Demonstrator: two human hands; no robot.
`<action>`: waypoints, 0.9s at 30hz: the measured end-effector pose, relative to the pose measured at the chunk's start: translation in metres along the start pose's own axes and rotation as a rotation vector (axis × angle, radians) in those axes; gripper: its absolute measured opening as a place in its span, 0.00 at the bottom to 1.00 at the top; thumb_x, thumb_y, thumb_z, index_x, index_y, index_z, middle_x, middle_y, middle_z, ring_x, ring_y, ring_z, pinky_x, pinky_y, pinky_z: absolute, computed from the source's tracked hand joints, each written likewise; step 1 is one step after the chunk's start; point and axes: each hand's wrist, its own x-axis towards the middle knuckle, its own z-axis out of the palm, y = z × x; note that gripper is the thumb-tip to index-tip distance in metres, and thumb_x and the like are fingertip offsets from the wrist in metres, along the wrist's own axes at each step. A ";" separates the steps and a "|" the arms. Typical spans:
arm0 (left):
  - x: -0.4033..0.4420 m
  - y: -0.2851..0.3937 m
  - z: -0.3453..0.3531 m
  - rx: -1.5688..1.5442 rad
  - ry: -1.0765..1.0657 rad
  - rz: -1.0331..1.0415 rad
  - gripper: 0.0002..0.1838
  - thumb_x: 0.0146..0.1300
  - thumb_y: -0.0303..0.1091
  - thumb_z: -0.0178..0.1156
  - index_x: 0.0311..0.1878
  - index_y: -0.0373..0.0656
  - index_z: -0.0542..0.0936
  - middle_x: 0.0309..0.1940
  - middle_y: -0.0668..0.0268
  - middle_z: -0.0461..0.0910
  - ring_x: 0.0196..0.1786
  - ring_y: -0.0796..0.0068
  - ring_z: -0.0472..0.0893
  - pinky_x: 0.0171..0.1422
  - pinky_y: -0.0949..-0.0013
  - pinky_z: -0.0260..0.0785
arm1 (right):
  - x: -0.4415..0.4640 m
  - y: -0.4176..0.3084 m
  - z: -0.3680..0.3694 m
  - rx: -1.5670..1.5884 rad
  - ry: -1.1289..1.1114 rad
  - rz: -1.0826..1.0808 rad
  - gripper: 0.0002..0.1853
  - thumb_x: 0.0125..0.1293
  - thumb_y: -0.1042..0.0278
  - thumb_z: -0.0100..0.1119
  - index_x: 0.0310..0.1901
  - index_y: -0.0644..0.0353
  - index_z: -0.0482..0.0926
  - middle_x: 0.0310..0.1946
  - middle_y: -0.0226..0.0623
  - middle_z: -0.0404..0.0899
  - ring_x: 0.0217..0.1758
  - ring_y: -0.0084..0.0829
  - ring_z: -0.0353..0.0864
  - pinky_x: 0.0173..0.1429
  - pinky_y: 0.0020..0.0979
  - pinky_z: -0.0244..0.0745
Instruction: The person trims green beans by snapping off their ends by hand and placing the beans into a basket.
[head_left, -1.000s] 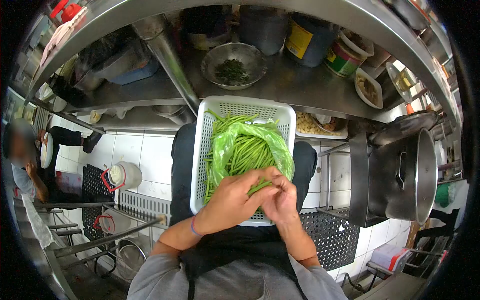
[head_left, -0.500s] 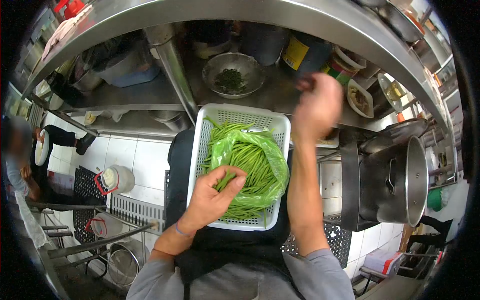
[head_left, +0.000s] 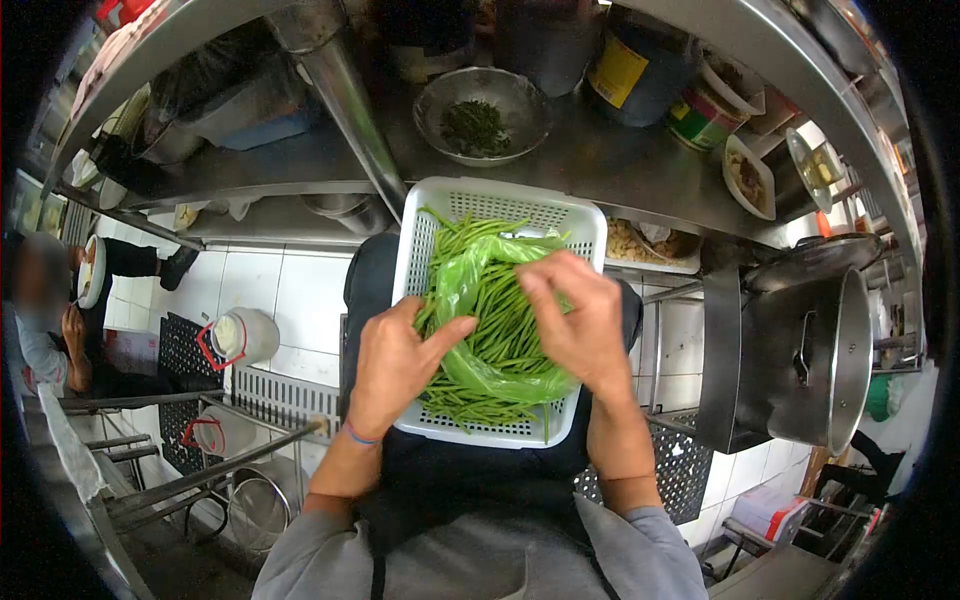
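A white perforated basket [head_left: 590, 225] rests on my lap, holding long green beans [head_left: 475, 408]. Inside it, an opened green plastic bag [head_left: 458, 290] contains more of the beans. My left hand [head_left: 388, 358] lies over the basket's left side, beside the bag, thumb spread away from the fingers; the fingertips are partly hidden among the beans. Above the bag's right side is my right hand [head_left: 580, 318], slightly blurred, its thumb and fingertips drawn together in a pinch. Whatever sits between those fingertips does not show clearly.
Ahead, a metal shelf [head_left: 600, 185] carries a steel bowl [head_left: 530, 110] with dark chopped greens, plus several tubs. A large steel pot [head_left: 780, 360] stands at right. On the left are a white bucket [head_left: 255, 335], metal rails and a seated person [head_left: 45, 320] holding a plate.
My right hand has come down from near the shelf to the bag. My left hand has shifted left and its thumb has parted from the beans it held. The view has tilted slightly.
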 end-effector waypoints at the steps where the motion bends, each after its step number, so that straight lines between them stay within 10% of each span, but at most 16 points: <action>1: 0.002 0.004 0.002 0.081 -0.001 0.054 0.20 0.62 0.42 0.71 0.34 0.30 0.81 0.18 0.53 0.77 0.19 0.66 0.74 0.27 0.63 0.68 | -0.008 0.002 0.006 -0.029 -0.058 -0.011 0.05 0.65 0.76 0.61 0.39 0.67 0.82 0.33 0.46 0.81 0.36 0.45 0.82 0.45 0.42 0.78; 2: 0.005 -0.001 0.010 0.069 0.030 0.095 0.19 0.61 0.41 0.71 0.31 0.31 0.80 0.18 0.48 0.75 0.18 0.55 0.72 0.26 0.59 0.67 | -0.015 0.005 0.012 -0.063 -0.096 -0.007 0.05 0.63 0.76 0.62 0.40 0.67 0.82 0.33 0.46 0.80 0.37 0.47 0.81 0.46 0.42 0.78; 5: 0.007 -0.016 0.017 0.068 0.037 0.105 0.17 0.63 0.38 0.68 0.32 0.30 0.80 0.18 0.50 0.76 0.18 0.65 0.73 0.27 0.61 0.67 | -0.030 0.012 0.026 -0.122 -0.204 -0.026 0.08 0.59 0.78 0.63 0.41 0.66 0.81 0.36 0.46 0.76 0.42 0.48 0.79 0.49 0.43 0.76; 8: 0.003 -0.013 0.006 -0.128 -0.070 -0.051 0.14 0.64 0.36 0.66 0.35 0.31 0.81 0.23 0.42 0.79 0.29 0.39 0.80 0.31 0.55 0.72 | -0.041 0.010 0.035 -0.058 -0.296 -0.031 0.10 0.58 0.78 0.64 0.42 0.65 0.81 0.38 0.45 0.73 0.46 0.47 0.78 0.52 0.43 0.74; 18: -0.023 0.019 -0.018 -0.337 0.032 -0.088 0.09 0.63 0.27 0.69 0.43 0.34 0.83 0.27 0.66 0.84 0.27 0.84 0.77 0.28 0.74 0.67 | -0.045 -0.024 -0.009 0.276 -0.059 0.132 0.06 0.56 0.82 0.70 0.36 0.66 0.85 0.35 0.40 0.82 0.36 0.28 0.81 0.41 0.27 0.75; 27: -0.026 0.063 0.013 -0.188 -0.285 0.473 0.11 0.60 0.32 0.71 0.38 0.35 0.82 0.26 0.56 0.80 0.29 0.55 0.82 0.33 0.61 0.72 | -0.068 -0.018 -0.042 0.573 -0.038 0.100 0.03 0.62 0.80 0.67 0.37 0.66 0.83 0.34 0.41 0.84 0.37 0.32 0.85 0.42 0.29 0.77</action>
